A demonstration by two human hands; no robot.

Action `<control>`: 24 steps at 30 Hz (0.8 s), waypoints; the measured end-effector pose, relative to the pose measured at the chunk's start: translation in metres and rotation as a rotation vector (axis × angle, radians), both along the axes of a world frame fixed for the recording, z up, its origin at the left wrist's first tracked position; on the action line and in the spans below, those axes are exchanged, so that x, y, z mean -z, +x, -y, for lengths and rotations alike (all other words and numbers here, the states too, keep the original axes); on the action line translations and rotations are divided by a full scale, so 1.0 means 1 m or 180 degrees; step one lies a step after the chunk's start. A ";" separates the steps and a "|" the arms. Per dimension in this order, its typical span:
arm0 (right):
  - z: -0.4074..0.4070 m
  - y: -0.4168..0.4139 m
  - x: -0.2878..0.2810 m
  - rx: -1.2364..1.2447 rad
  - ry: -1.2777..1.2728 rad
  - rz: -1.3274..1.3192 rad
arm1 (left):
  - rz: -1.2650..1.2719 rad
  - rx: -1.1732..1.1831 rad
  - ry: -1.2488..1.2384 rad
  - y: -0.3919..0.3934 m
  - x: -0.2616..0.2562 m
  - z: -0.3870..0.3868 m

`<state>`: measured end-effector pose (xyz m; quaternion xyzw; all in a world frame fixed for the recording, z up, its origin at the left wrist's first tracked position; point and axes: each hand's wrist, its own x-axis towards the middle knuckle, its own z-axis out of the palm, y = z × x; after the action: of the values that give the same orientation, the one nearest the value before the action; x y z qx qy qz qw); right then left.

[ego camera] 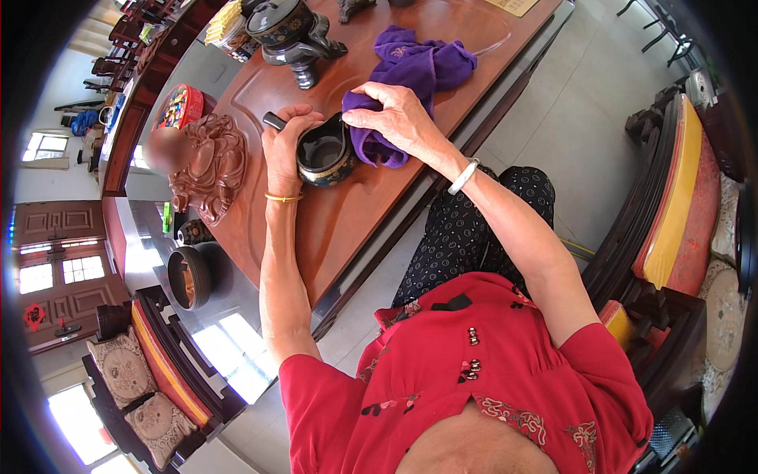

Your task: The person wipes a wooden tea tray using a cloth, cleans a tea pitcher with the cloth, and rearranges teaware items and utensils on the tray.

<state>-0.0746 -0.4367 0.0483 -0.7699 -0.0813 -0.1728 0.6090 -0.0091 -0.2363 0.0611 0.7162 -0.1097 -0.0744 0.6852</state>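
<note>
My left hand is closed around the dark side handle of a small black glazed ceramic pitcher with a gold floral band. Its open mouth faces up towards me, and the inside is dark and glossy. In my right hand is the bunched end of a purple cloth, pinched between thumb and fingers beside the pitcher's spout. The rest of that cloth trails away over the wooden tea tray. Whether the cloth touches the pitcher's rim I cannot tell.
A carved wooden seated figure is left of my left hand. Beyond it stands a red tub of wrapped sweets. A black lidded pot on a stand is at the far side. A dark round bowl sits at the near left.
</note>
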 end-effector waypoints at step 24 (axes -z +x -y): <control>-0.001 -0.001 0.002 0.0048 0.0128 0.0222 | -0.0296 -0.0153 -0.0278 -0.006 -0.008 0.006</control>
<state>-0.0753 -0.4357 0.0467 -0.7515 -0.0932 -0.2057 0.6198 -0.0155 -0.2426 0.0690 0.6838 -0.0636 -0.0863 0.7217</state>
